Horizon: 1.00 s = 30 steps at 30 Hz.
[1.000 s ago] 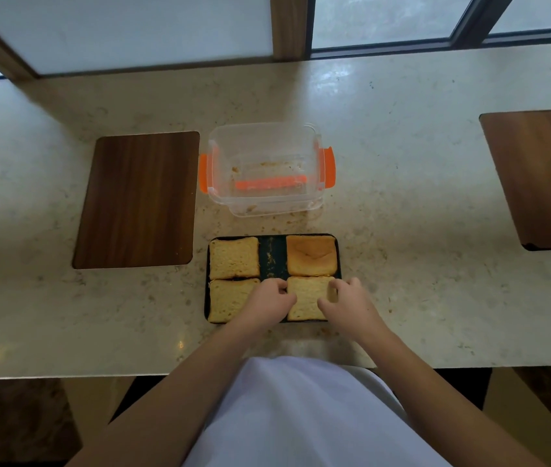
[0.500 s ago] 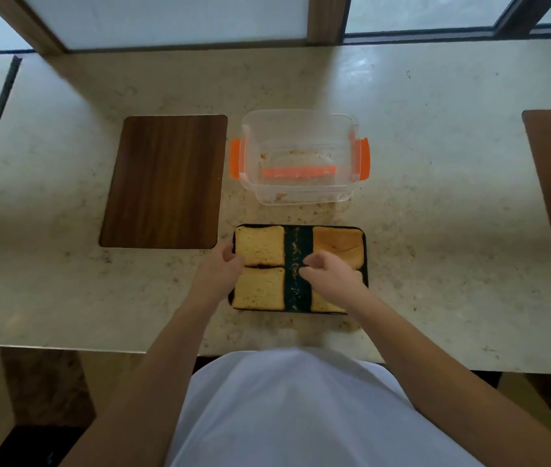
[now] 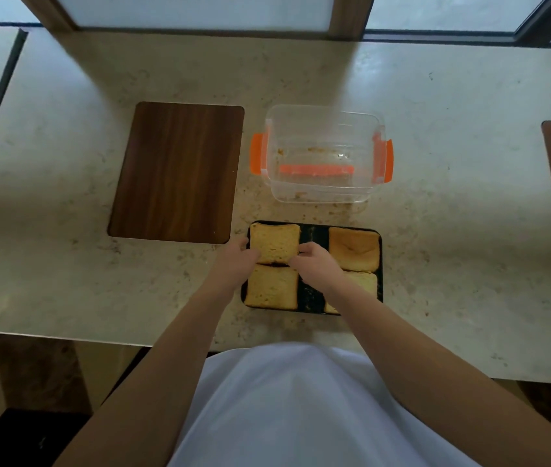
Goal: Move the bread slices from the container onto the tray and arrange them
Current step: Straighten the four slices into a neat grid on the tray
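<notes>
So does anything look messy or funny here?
A little. Crumbs lie scattered on the counter beside the empty container, with smears inside. The far-right slice looks darker and dented compared with the others.

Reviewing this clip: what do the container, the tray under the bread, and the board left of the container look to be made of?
Container: clear plastic, glossy; the counter shows through its walls, and it has orange clip latches.
Tray: dark, near-black, seemingly speckled; material unclear, perhaps plastic or coated metal.
Board: dark wood or wood-look laminate; lengthwise grain, matte, rounded corners.
</notes>
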{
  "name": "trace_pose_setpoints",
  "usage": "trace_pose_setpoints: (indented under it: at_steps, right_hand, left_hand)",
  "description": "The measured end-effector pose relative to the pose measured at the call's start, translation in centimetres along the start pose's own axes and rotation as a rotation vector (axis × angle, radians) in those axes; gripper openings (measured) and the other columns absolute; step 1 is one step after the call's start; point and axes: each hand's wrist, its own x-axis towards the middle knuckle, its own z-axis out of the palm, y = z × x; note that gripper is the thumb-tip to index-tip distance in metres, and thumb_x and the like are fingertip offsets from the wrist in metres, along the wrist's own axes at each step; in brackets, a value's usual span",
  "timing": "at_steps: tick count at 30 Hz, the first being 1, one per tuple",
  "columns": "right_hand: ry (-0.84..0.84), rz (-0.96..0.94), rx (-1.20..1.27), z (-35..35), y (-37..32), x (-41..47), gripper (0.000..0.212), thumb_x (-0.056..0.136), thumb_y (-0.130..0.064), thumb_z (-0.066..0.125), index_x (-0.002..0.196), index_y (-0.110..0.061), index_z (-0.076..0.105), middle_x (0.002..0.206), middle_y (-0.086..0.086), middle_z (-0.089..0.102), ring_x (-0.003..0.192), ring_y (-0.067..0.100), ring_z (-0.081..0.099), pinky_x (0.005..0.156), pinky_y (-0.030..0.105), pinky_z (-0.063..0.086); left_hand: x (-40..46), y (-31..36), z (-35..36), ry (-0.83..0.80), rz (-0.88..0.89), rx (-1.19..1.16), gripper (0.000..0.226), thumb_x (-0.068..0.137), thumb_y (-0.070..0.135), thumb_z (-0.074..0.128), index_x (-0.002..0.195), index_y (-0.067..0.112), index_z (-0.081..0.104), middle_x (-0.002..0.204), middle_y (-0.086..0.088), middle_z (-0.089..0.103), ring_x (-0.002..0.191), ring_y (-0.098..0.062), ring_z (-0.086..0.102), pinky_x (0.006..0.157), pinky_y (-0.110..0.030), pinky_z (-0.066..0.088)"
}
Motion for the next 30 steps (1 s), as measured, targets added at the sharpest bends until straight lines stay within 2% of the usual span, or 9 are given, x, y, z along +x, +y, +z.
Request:
trace_pose_setpoints:
  at_steps: [2,4,6,13,17,20,25,28,30]
  right_hand:
    - [0.006,-0.002,-0.004,-0.1,0.2,0.0,0.059,0.094,-0.032,0.060,0.147,-0.015,0.044,0.125,0.001,0.059,0.104,0.016,0.058,0.097,0.043,0.054]
    - [0.007,0.002,-0.004,-0.3,0.4,0.0,0.057,0.094,-0.033,0.061,0.145,-0.015,0.046,0.135,0.002,0.055,0.117,0.021,0.055,0.101,0.044,0.052]
    - [0.014,0.004,-0.008,-0.6,0.7,0.0,0.055,0.095,-0.033,0.062,0.144,-0.015,0.048,0.136,0.002,0.054,0.121,0.022,0.054,0.103,0.045,0.051]
    - [0.029,0.008,0.011,-2.3,1.5,0.0,0.052,0.095,-0.031,0.063,0.142,-0.015,0.050,0.125,0.000,0.058,0.106,0.016,0.059,0.098,0.043,0.055]
    - [0.033,-0.016,0.011,-3.2,1.9,-0.5,0.047,0.096,-0.031,0.060,0.140,-0.015,0.051,0.117,-0.003,0.059,0.101,0.013,0.060,0.092,0.039,0.057]
    - [-0.005,-0.022,0.022,-3.1,2.7,-1.4,0.046,0.097,-0.030,0.060,0.139,-0.015,0.051,0.117,-0.004,0.060,0.103,0.011,0.062,0.085,0.032,0.058]
    - [-0.099,0.004,0.015,-1.4,3.7,-2.4,0.047,0.097,-0.032,0.061,0.140,-0.016,0.050,0.125,0.002,0.061,0.108,0.014,0.062,0.090,0.034,0.058]
    - [-0.112,0.001,0.022,-0.6,4.0,-2.6,0.041,0.096,-0.033,0.061,0.134,-0.018,0.054,0.124,0.001,0.062,0.104,0.011,0.062,0.088,0.032,0.058]
    - [-0.111,-0.012,-0.012,-0.1,4.2,-2.8,0.040,0.095,-0.036,0.061,0.132,-0.021,0.056,0.122,-0.002,0.063,0.103,0.011,0.062,0.092,0.038,0.058]
  left_hand:
    - [0.4,-0.2,0.2,0.027,0.007,0.054,0.013,0.088,0.023,0.054,0.079,0.032,0.052,0.082,0.008,0.049,0.069,-0.008,0.048,0.076,-0.034,0.042]
    - [0.4,-0.1,0.5,0.035,0.013,0.069,0.022,0.091,0.027,0.055,0.112,0.023,0.063,0.085,0.011,0.047,0.066,0.000,0.042,0.068,-0.028,0.039]
    - [0.5,0.1,0.8,0.025,0.004,0.054,0.052,0.093,0.031,0.055,0.142,0.017,0.048,0.091,0.016,0.051,0.069,0.003,0.043,0.060,-0.024,0.037]
    - [0.1,0.8,1.9,-0.003,0.039,0.091,0.063,0.094,0.031,0.054,0.151,0.014,0.034,0.082,0.023,0.044,0.069,0.006,0.043,0.056,-0.019,0.031]
    - [-0.6,-0.1,1.4,-0.001,0.070,0.057,0.060,0.096,0.031,0.055,0.151,0.014,0.035,0.135,-0.002,0.056,0.107,-0.011,0.052,0.086,-0.028,0.037]
    - [-1.6,-1.5,0.5,0.040,0.097,0.091,0.057,0.097,0.030,0.054,0.149,0.015,0.038,0.145,-0.007,0.050,0.126,-0.019,0.048,0.091,-0.030,0.035]
    - [-2.5,-3.3,-0.2,0.014,0.062,0.126,0.037,0.097,0.028,0.051,0.131,0.016,0.058,0.125,-0.006,0.062,0.110,-0.019,0.057,0.096,-0.037,0.044]
    - [-2.6,-3.8,0.0,-0.013,0.037,0.115,0.019,0.094,0.025,0.050,0.094,0.011,0.062,0.088,-0.006,0.058,0.081,-0.019,0.054,0.071,-0.033,0.041]
    - [-2.7,-3.7,0.4,-0.002,0.045,0.137,0.020,0.092,0.024,0.050,0.100,0.014,0.066,0.074,0.000,0.054,0.069,-0.016,0.051,0.060,-0.027,0.035]
